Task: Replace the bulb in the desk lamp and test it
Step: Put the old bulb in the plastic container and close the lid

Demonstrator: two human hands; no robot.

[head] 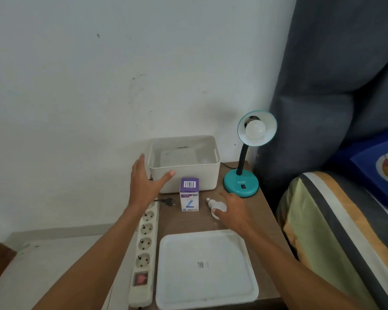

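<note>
A teal desk lamp (241,183) stands at the table's back right, with a white bulb (255,129) screwed into its shade. A loose white bulb (215,205) lies on the wooden table beside the purple-and-white bulb box (189,198). My right hand (232,211) rests over this loose bulb, thumb and fingers curled round its globe. My left hand (147,183) is spread open against the front left corner of the white storage bin (207,175). The lamp's black plug (169,201) lies unplugged next to the power strip (143,253).
A white tray-like lid (233,287) lies at the table's front. A round white object shows inside the bin. A bed with a striped blanket (336,231) and a grey headboard stands to the right. The wall is right behind the table.
</note>
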